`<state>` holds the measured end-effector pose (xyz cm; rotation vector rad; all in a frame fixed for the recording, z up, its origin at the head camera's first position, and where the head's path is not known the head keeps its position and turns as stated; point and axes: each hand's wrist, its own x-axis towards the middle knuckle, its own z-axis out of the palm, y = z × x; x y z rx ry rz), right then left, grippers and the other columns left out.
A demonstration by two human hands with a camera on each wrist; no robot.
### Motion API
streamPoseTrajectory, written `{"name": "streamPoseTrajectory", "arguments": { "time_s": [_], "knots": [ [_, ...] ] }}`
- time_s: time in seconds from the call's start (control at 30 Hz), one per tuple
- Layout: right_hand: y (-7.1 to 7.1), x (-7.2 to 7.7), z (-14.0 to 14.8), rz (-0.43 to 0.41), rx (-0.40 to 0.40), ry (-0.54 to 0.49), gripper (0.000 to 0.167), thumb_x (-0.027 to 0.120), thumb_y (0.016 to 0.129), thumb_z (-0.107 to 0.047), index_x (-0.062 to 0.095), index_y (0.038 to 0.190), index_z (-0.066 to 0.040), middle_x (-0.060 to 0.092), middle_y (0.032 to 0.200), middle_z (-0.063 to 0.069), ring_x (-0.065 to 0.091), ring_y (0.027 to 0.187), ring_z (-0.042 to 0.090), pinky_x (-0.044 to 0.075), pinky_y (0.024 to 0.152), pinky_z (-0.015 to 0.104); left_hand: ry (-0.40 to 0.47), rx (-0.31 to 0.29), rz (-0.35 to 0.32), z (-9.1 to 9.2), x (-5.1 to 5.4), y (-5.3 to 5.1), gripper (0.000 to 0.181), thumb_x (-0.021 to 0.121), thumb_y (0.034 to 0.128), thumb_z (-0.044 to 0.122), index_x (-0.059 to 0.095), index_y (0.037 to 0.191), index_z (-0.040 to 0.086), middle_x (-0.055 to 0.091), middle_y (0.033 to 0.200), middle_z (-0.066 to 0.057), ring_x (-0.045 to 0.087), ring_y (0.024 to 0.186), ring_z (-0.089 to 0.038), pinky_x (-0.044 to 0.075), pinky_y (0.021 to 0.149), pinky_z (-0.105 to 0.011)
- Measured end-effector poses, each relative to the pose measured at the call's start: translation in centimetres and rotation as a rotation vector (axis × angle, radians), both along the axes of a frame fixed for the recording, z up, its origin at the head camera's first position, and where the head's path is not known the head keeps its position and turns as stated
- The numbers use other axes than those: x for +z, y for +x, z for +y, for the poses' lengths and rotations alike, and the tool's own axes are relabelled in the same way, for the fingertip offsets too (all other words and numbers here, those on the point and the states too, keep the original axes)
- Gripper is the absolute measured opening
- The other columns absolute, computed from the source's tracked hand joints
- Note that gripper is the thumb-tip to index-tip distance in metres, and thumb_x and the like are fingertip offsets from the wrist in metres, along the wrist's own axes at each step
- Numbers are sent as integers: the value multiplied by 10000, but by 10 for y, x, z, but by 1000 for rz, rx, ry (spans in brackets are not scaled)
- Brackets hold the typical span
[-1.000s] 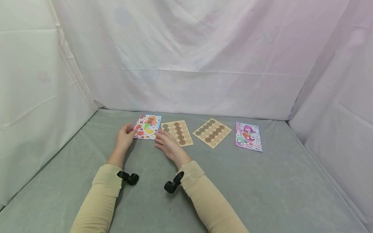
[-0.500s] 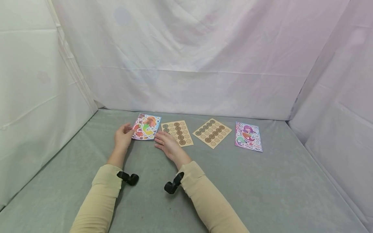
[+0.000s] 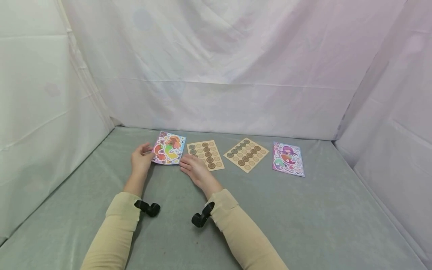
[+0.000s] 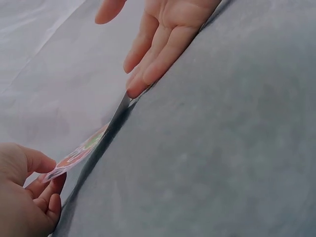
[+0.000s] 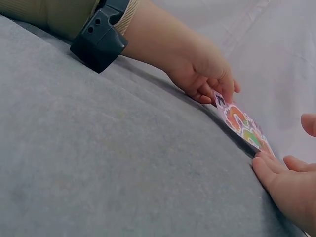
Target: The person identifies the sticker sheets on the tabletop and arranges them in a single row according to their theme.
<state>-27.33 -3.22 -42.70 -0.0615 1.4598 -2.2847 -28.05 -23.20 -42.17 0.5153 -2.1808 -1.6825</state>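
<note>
At the left of the head view is a colourful mermaid sticker sheet [image 3: 171, 147]. My left hand [image 3: 141, 160] pinches its left edge between thumb and fingers, as the left wrist view also shows. That edge of the sheet [image 4: 81, 152] is held a little above the cloth. My right hand [image 3: 198, 171] lies at the sheet's lower right corner, fingers nearly straight, the fingertips touching it. Just behind the right hand is a tan sheet of round stickers [image 3: 206, 150], its lower left part hidden by that hand.
A second tan sheet of round stickers [image 3: 246, 154] lies turned at an angle, mid-table. Farther right is a purple mermaid sticker sheet [image 3: 288, 159]. Grey cloth [image 3: 270, 221] covers the table; white curtains [image 3: 216, 75] hang behind and at both sides.
The mermaid sheet has shifted slightly left and nearer the person, its left edge lifting with my left hand. My right hand has hardly moved. The other sheets stay where they were.
</note>
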Motion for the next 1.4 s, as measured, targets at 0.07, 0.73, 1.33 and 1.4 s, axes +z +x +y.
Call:
{"name": "streamPoseTrajectory", "arguments": {
  "time_s": [0.07,0.73,1.33,1.4],
  "knots": [
    [1,0,1,1,-2,-2,500,455,1008,-88,286,1454,62,434,1393,248,452,1275,315,390,1031,369,12,8,15,0,1,0,505,597,869,-64,515,1360,27,581,1237,-185,558,1055,-260,486,793,-231],
    [6,17,8,97,-9,79,553,547,965,-91,322,1457,25,510,1321,203,552,1166,301,458,961,341,96,15,-37,4,16,3,582,622,852,-61,489,1396,96,592,1202,-122,588,975,-169,502,731,-194],
    [14,34,9,149,-140,221,564,629,876,47,464,1402,-69,668,1052,118,674,846,214,560,746,321,113,-169,-86,0,33,28,607,643,879,14,429,1441,92,582,1163,-104,582,928,-130,509,733,-189],
    [15,35,10,164,-142,229,568,633,869,55,471,1397,-76,675,1034,120,673,829,213,562,736,324,100,-204,-79,-2,34,31,617,647,881,28,414,1450,85,577,1149,-100,581,910,-120,515,723,-194]
  ]
}}
